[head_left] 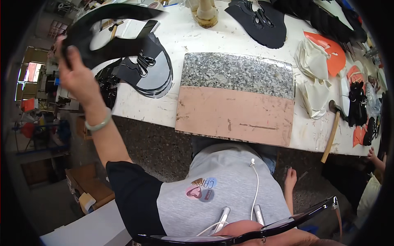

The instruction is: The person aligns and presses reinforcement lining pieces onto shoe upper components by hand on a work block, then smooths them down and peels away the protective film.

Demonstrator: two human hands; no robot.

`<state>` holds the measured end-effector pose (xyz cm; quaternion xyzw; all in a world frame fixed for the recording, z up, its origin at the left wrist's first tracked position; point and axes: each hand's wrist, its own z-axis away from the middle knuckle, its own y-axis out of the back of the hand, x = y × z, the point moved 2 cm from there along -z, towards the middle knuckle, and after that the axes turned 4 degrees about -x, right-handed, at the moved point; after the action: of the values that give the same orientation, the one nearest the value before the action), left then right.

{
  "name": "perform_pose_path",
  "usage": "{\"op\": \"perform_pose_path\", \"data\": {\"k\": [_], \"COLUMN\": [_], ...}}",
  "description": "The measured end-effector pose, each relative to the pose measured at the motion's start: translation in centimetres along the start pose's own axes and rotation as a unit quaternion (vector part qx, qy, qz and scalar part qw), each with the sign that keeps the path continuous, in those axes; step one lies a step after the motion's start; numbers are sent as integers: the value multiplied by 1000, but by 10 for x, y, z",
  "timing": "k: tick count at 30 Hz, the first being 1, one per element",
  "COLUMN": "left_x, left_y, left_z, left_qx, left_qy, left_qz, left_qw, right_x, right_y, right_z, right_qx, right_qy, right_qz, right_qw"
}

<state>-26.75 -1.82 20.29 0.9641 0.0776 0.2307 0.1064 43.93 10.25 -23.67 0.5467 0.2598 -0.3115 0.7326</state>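
My left hand is raised over the table's left side and grips a black U-shaped shoe upper piece by its curved end. Both its arms point right, blurred by motion. Below it lies a stack of grey and black shoe uppers with black laces. My right hand hangs low beside my body, off the table, with its fingers curled; whether anything is inside is too small to make out. In front of me a speckled stone slab lies on the table, its near half covered by a pinkish-tan sheet.
Right of the slab rest cream shoe pieces, an orange piece and a wooden-handled hammer jutting past the table edge. Farther back are a black upper and a stained tan container. Another person's hand shows far right.
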Motion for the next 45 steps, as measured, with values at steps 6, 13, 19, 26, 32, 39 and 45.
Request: {"op": "perform_pose_path", "data": {"k": [6, 13, 19, 26, 32, 39, 45], "left_x": [-36, -137, -59, 54, 54, 39, 29], "left_y": [-10, -53, -103, -314, -407, -415, -427], "left_z": [27, 211, 181, 183, 186, 193, 181], "left_qx": [-120, -596, -406, -449, -631, -616, -503], "left_qy": [-257, 77, -39, -187, -215, -133, 29], "left_qz": [-259, -232, -137, 197, 171, 228, 250], "left_qw": [923, 765, 903, 851, 725, 742, 827], "right_x": [111, 21, 40, 10, -8, -4, -53], "right_y": [-46, -50, -52, -48, -37, -46, -23], "right_z": [53, 42, 22, 15, 51, 60, 23], "right_qx": [54, -334, -272, -296, -252, -325, -314], "right_qy": [49, -287, -147, -206, -233, -199, -20], "right_qz": [231, -71, 216, 159, 55, 65, 174], "right_qw": [970, 895, 926, 919, 937, 922, 933]}}
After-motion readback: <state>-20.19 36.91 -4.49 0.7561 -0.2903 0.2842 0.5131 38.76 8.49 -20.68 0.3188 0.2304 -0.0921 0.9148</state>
